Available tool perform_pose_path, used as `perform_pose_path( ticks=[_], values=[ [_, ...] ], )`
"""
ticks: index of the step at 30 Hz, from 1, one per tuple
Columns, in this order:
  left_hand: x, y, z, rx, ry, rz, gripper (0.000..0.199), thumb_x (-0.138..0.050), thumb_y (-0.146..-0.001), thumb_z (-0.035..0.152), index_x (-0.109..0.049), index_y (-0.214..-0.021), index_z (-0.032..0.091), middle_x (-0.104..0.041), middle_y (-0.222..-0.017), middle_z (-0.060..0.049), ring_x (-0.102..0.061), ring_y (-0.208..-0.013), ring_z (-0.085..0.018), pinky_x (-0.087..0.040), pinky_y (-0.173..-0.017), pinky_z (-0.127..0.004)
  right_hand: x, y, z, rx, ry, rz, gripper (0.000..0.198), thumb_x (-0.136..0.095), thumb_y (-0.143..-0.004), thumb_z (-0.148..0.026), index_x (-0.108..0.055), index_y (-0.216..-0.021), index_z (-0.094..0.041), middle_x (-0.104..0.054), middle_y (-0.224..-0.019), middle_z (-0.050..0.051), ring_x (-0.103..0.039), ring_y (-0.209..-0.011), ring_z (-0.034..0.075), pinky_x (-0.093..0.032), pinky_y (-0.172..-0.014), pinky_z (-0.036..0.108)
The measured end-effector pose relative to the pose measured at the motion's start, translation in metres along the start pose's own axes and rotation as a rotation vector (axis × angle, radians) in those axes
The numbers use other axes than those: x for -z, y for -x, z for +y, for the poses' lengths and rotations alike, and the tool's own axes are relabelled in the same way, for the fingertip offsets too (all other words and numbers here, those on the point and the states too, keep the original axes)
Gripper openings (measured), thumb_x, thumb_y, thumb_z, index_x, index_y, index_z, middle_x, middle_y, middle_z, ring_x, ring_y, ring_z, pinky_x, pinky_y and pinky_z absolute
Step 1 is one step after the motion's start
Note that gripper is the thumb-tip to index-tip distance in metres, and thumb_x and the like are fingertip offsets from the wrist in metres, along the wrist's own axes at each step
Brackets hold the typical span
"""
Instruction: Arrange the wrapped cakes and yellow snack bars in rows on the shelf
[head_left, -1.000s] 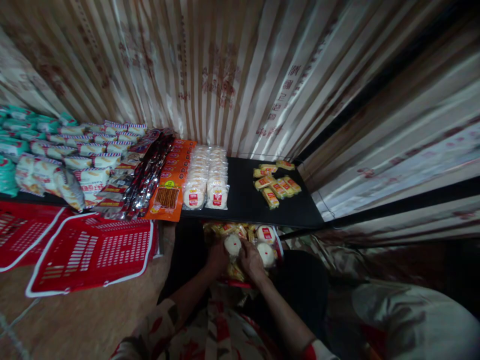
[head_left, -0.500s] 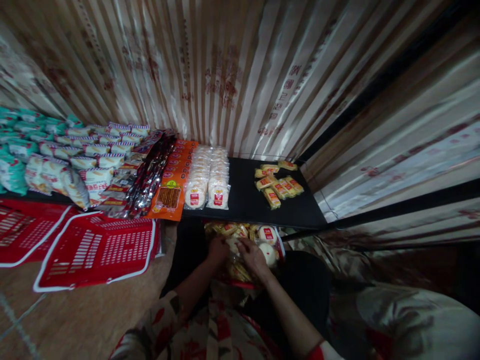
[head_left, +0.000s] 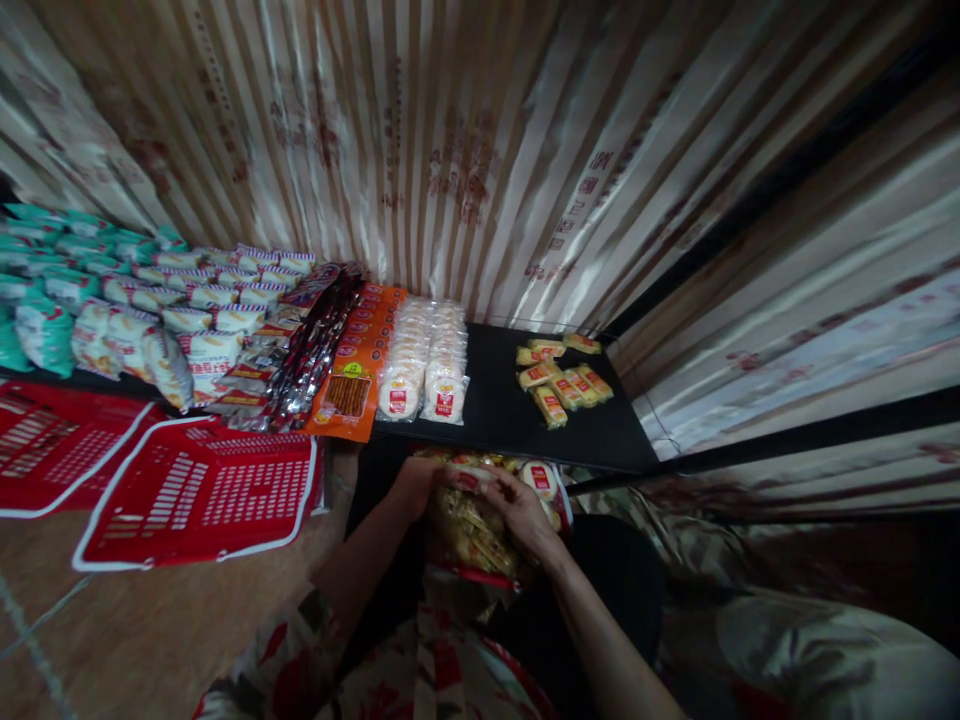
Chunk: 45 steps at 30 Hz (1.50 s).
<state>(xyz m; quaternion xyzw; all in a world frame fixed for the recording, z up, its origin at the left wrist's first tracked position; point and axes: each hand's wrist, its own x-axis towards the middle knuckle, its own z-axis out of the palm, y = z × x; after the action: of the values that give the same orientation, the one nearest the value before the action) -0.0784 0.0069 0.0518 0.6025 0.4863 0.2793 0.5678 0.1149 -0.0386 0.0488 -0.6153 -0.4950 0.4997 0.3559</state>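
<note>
At six o'clock in my view, over a red container (head_left: 486,577) of yellow packets (head_left: 476,540) in my lap, the fingers of my left hand (head_left: 420,485) and right hand (head_left: 525,512) grip a wrapped round cracker (head_left: 468,479) between them (it's dim, and some fingertips are hidden). From there, rows of wrapped white crackers (head_left: 444,397) stand at eleven o'clock on the black table (head_left: 491,405), with loose yellow bars (head_left: 551,408) towards two.

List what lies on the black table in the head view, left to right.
Teal plastic bags, striped white plastic bags, dark shiny foil packets, flat orange pouches, round white crackers in clear wrappers, small yellow wrapped bars.
</note>
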Motion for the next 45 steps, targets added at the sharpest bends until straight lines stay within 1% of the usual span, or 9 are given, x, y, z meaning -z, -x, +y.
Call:
perform_pose_path(
  ticks=[4, 12, 17, 22, 26, 30, 34, 38, 45],
  values=[
    [0.005, 0.003, 0.013, -0.020, 0.128, 0.026, 0.028, -0.061, -0.067, 0.035, -0.052, -0.048, 0.016, -0.051, -0.055, 0.002, -0.045, -0.061, -0.012, -0.037, -0.060, -0.023, -0.005, -0.009, -0.012, 0.082, 0.043, 0.059, 0.040, -0.058, -0.069, -0.054, -0.065, -0.084, -0.018, -0.066, -0.077, 0.003, -0.058, -0.072, 0.018, -0.047, -0.070, 0.029],
    [-0.001, -0.002, 0.010, 0.307, 0.437, 0.153, 0.018, -0.057, -0.064, 0.024, -0.063, -0.076, 0.013, -0.057, -0.057, 0.003, -0.046, -0.047, -0.007, -0.030, -0.045, -0.019, -0.012, -0.025, -0.034, 0.064, -0.124, 0.096, 0.045, -0.062, -0.064, -0.059, -0.063, -0.079, -0.017, -0.065, -0.070, 0.002, -0.056, -0.065, 0.017, -0.045, -0.063, 0.028],
    [0.004, 0.001, 0.012, 0.267, 0.472, 0.143, 0.017, -0.061, -0.061, 0.029, -0.060, -0.068, 0.013, -0.053, -0.050, 0.005, -0.042, -0.042, -0.005, -0.031, -0.044, -0.018, -0.021, -0.033, -0.039, -0.015, -0.219, 0.195, 0.042, -0.067, -0.059, -0.057, -0.061, -0.070, -0.017, -0.053, -0.050, -0.004, -0.044, -0.047, 0.009, -0.035, -0.047, 0.021],
    [0.002, 0.005, 0.012, 0.197, 0.493, 0.257, 0.019, -0.058, -0.063, 0.029, -0.059, -0.076, 0.014, -0.057, -0.055, 0.004, -0.051, -0.051, -0.009, -0.038, -0.051, -0.020, -0.044, -0.028, -0.031, -0.103, -0.415, 0.250, 0.035, -0.068, -0.062, -0.052, -0.058, -0.070, -0.019, -0.052, -0.051, -0.004, -0.042, -0.044, 0.008, -0.033, -0.043, 0.020],
    [0.007, 0.009, 0.011, 0.102, 0.224, 0.290, 0.015, -0.052, -0.069, 0.026, -0.058, -0.079, 0.016, -0.060, -0.066, 0.003, -0.054, -0.061, -0.011, -0.040, -0.058, -0.021, -0.056, -0.020, -0.010, -0.096, -0.268, 0.279, 0.039, -0.056, -0.071, -0.052, -0.059, -0.092, -0.019, -0.062, -0.070, 0.002, -0.055, -0.058, 0.015, -0.043, -0.051, 0.025],
    [0.020, 0.015, 0.023, -0.017, -0.357, 0.179, 0.011, -0.047, -0.075, 0.021, -0.057, -0.077, 0.018, -0.059, -0.072, 0.002, -0.053, -0.067, -0.012, -0.039, -0.064, -0.022, -0.046, -0.014, -0.002, 0.163, 0.296, 0.499, 0.063, -0.057, -0.072, -0.047, -0.045, -0.125, -0.016, -0.055, -0.120, 0.014, -0.053, -0.105, 0.027, -0.044, -0.086, 0.042],
    [0.029, 0.018, 0.041, -0.205, -0.740, 0.013, 0.018, -0.040, -0.085, 0.024, -0.057, -0.084, 0.019, -0.061, -0.082, -0.003, -0.057, -0.078, -0.015, -0.042, -0.071, -0.025, -0.034, -0.008, -0.015, 0.407, 0.625, 0.293, 0.050, -0.051, -0.081, -0.036, -0.045, -0.129, -0.022, -0.052, -0.128, 0.009, -0.045, -0.118, 0.025, -0.034, -0.099, 0.044],
    [0.031, 0.016, 0.051, -0.287, -0.889, -0.003, 0.021, -0.038, -0.088, 0.025, -0.058, -0.092, 0.019, -0.062, -0.088, -0.005, -0.059, -0.084, -0.018, -0.045, -0.077, -0.028, -0.034, -0.009, -0.024, 0.413, 0.604, 0.187, 0.036, -0.049, -0.084, -0.034, -0.057, -0.117, -0.024, -0.063, -0.112, 0.007, -0.053, -0.104, 0.023, -0.040, -0.093, 0.040],
    [0.030, 0.008, 0.050, -0.339, -0.692, 0.281, 0.039, -0.040, -0.085, 0.018, -0.047, -0.124, 0.019, -0.053, -0.126, -0.007, -0.051, -0.112, -0.018, -0.042, -0.097, -0.032, -0.037, -0.039, -0.025, 0.165, 0.137, 0.255, 0.035, -0.056, -0.076, -0.047, -0.063, -0.099, -0.021, -0.068, -0.092, 0.005, -0.060, -0.079, 0.020, -0.049, -0.075, 0.034]
  ],
)
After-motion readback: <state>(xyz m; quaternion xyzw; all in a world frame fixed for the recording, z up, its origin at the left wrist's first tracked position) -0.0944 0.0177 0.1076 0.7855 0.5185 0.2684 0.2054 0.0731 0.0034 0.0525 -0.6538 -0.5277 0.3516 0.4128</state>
